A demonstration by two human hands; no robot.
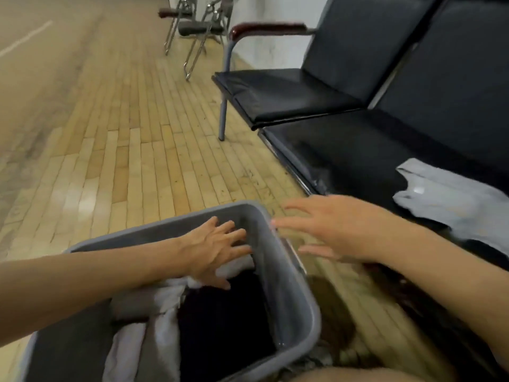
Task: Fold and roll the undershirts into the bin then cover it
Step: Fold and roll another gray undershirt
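Big grey plastic bin [292,299] sits on the wooden floor [110,133], holding white and dark rolled undershirts [165,312]. Left hand [217,252] lies spread inside, fingers flat on a white roll; right hand [338,227] hovers splayed just past the rim. A pale grey undershirt [454,199] lies on the black padded bench [358,150].

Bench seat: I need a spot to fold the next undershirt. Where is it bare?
The far seat beside the armrest is bare. The near seat is free left of the grey undershirt. The bin is crowded with garments.
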